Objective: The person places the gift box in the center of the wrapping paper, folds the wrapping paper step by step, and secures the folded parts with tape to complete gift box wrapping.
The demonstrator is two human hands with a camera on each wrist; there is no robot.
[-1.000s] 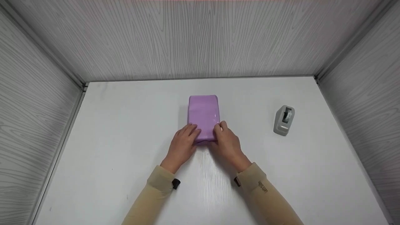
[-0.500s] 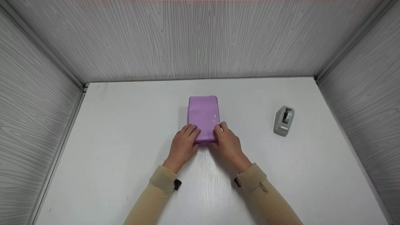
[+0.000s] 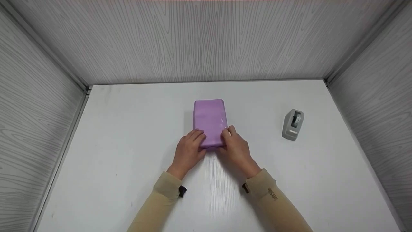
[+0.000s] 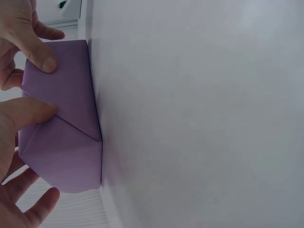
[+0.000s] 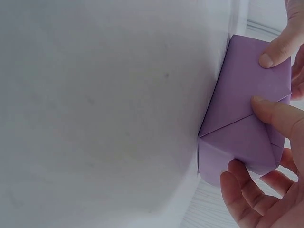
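Note:
A box wrapped in purple paper [image 3: 210, 117] lies on the white table, its long sides running away from me. Its near end, with folded paper flaps [image 4: 61, 147], faces the wrist cameras. My left hand [image 3: 189, 149] grips the near left corner, fingers over the top and thumb pressed on the end flap. At the near right corner, my right hand [image 3: 236, 148] holds the box with fingers curled at the side and top. Its thumb [image 5: 273, 111] presses the folded end too. The underside of the box is hidden.
A grey tape dispenser [image 3: 292, 125] with a roll in it stands on the table to the right. Pale wood-grain panels [image 3: 206, 42] rise behind the table [image 3: 128, 129] and along both sides.
Little differs. The left thumb has shifted slightly inward along the near end, while the box and the right hand stay almost in place.

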